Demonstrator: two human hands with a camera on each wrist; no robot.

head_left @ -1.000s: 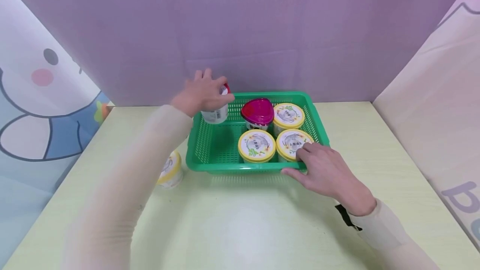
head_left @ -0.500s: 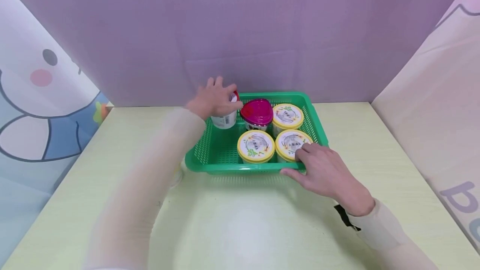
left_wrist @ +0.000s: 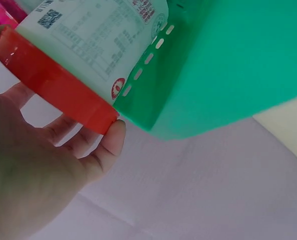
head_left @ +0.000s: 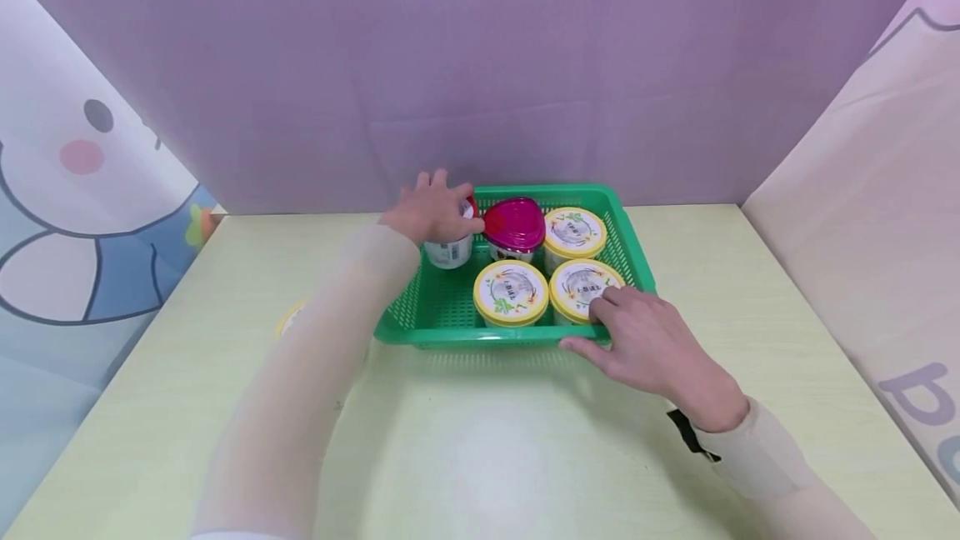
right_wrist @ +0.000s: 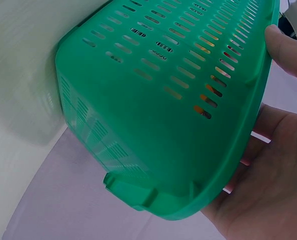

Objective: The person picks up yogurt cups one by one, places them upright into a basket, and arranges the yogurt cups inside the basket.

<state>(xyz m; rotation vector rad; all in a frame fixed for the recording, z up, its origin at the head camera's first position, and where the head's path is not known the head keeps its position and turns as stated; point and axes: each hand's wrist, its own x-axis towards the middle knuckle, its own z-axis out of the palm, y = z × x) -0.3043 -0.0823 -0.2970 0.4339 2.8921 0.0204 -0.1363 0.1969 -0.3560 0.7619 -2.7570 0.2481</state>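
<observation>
My left hand [head_left: 435, 211] grips a white tub [head_left: 450, 254] by its red lid [left_wrist: 56, 82] in the back left corner of a green plastic basket [head_left: 480, 336]. In the left wrist view the fingers curl round the lid's edge, and the tub's printed side lies against the basket wall. Whether its base touches the basket floor, I cannot tell. My right hand [head_left: 648, 344] holds the basket's front rim near the right corner, thumb outside and fingers inside. Beside the left hand stands a tub with a magenta lid [head_left: 516, 223]. Three yellow-lidded tubs [head_left: 512, 292] fill the basket's right part.
Left of the basket, a yellow lid edge [head_left: 288, 319] peeks out from behind my left forearm, which hides the rest. The basket stands on a pale wooden table [head_left: 480, 440]. A purple cloth [head_left: 480, 65] hangs close behind it, with printed cloths at both sides.
My left hand has moved right and down with the red-lidded tub, lowering it into the basket's back left corner. The left forearm now covers the table spot where a yellow-lidded tub showed. The right hand stays put.
</observation>
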